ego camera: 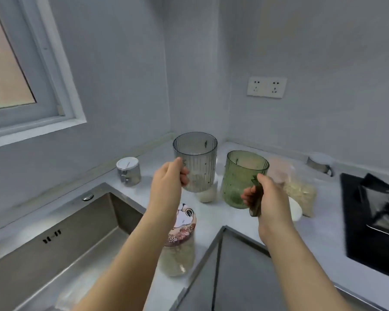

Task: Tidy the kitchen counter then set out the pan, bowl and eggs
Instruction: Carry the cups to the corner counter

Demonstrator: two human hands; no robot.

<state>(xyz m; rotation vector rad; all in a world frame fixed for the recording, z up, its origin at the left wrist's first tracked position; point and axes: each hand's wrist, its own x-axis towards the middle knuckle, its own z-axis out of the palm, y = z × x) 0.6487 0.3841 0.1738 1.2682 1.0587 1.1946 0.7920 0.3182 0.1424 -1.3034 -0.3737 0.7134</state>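
My left hand (170, 176) grips the handle of a grey ribbed transparent cup (197, 158) and holds it above the white counter (213, 221). My right hand (266, 194) grips the handle of a green ribbed transparent cup (240, 176), which hangs just to the right of the grey one and a little lower. Both cups are upright near the counter's back corner. No pan, bowl or eggs can be made out for certain.
A steel sink (54, 243) lies at the left. On the counter stand a cartoon-lidded jar (180, 243), a white-lidded canister (128, 170), a white pot (208, 194), a bag of grain (299, 189) and a metal cup (319, 163). A black hob (373, 216) sits at the right.
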